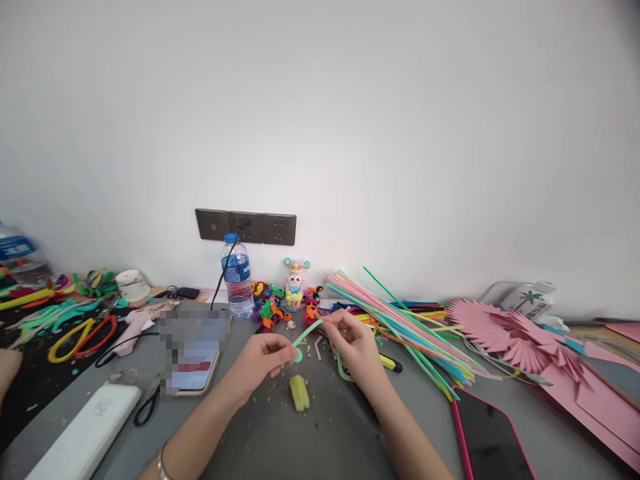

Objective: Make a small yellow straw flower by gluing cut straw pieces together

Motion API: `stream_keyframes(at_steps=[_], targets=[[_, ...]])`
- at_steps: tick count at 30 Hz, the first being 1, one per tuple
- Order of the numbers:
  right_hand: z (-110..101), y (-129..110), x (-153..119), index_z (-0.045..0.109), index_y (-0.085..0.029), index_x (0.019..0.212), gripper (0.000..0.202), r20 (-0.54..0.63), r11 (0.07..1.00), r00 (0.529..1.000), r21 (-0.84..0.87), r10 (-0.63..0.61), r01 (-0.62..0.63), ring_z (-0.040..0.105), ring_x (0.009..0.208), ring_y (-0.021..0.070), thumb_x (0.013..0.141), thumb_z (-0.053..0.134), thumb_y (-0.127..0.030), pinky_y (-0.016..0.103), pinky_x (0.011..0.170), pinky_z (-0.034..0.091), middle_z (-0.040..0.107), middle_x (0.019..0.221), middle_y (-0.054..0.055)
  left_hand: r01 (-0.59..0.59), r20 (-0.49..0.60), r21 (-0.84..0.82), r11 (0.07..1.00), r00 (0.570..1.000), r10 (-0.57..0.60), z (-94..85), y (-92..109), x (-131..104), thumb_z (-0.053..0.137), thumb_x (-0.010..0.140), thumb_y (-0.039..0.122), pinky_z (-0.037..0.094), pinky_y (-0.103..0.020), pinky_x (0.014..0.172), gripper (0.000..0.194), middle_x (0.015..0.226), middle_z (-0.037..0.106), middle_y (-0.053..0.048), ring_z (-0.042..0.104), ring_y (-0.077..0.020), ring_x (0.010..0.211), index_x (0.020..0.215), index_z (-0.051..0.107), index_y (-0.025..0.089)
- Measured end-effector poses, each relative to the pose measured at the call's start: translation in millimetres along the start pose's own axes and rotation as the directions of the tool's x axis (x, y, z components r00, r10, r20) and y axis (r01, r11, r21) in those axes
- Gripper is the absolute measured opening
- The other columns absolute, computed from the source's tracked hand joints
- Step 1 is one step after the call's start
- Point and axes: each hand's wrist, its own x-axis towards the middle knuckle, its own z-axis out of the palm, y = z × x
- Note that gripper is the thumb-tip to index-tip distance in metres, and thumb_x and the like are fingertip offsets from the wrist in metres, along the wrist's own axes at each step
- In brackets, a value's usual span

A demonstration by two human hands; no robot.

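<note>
A pale green pipe cleaner (pixel 309 331) runs slanting between my two hands over the middle of the grey mat. My left hand (pixel 270 360) pinches its lower end, where a small pale green loop or coil (pixel 299 355) shows by the fingertips. My right hand (pixel 353 343) grips the upper end between thumb and fingers. Just below my hands lies a short yellow fuzzy bundle (pixel 299 392). A yellow and black utility knife (pixel 390 363) is partly hidden behind my right wrist, along with pale green-handled scissors (pixel 342 369).
Pipe cleaners (pixel 395 320) lie heaped at right, near folded pink paper (pixel 525 347) and a red-edged phone (pixel 493 433). Behind stand a water bottle (pixel 237 277) and a figurine (pixel 295 283). Leftward are another phone (pixel 200 353), a white power bank (pixel 87 433), a glue gun (pixel 135 327) and another person's hand (pixel 7 373).
</note>
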Motion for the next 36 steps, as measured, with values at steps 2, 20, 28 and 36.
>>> stream_keyframes(at_steps=[2,20,28,36], targets=[[-0.2,2.1,-0.7,0.051,-0.021,0.070,0.033,0.023,1.000,1.000,0.006,0.011,-0.011,0.032,0.042,0.0095,0.079,0.062,-0.052,0.024,0.040,0.025,0.041,0.053,-0.005,-0.039,-0.062,-0.019,0.999,0.997,0.038,-1.8,0.6,0.8,0.073,0.072,0.046,0.024,-0.022,0.048,0.034,0.061,0.055,0.001,0.037,-0.0058,0.047,0.069,0.066,0.012],[28.0,6.8,-18.2,0.044,-0.020,0.064,0.018,0.274,0.990,0.961,-0.143,0.039,0.001,0.034,0.050,0.0084,0.079,0.055,-0.021,0.021,0.047,0.026,0.039,0.056,-0.006,-0.271,-0.409,-0.285,0.919,0.902,0.139,1.6,-0.2,4.1,0.076,0.070,0.041,0.028,-0.018,0.047,0.030,0.059,0.042,0.006,0.033,-0.0065,0.052,0.065,0.060,0.016],[38.2,8.1,-26.2,0.044,-0.021,0.075,0.028,0.489,0.957,0.849,0.087,0.200,-0.275,0.050,0.038,0.0073,0.083,0.060,-0.042,0.017,0.037,0.032,0.060,0.061,-0.004,-0.287,-0.421,-0.175,0.942,0.886,0.192,10.7,-2.6,2.0,0.074,0.070,0.046,0.027,-0.019,0.048,0.033,0.054,0.040,0.006,0.033,-0.0078,0.051,0.065,0.060,0.016],[34.7,-1.9,-24.3,0.062,-0.013,0.081,0.035,0.675,0.908,0.704,0.121,0.221,-0.401,0.063,0.060,0.0109,0.081,0.065,-0.049,0.020,0.058,0.047,0.068,0.068,0.003,-0.255,-0.346,-0.107,0.961,0.915,0.205,21.1,-9.0,-2.6,0.071,0.075,0.040,0.033,-0.020,0.049,0.029,0.057,0.048,0.005,0.042,-0.0087,0.052,0.062,0.057,0.017]])
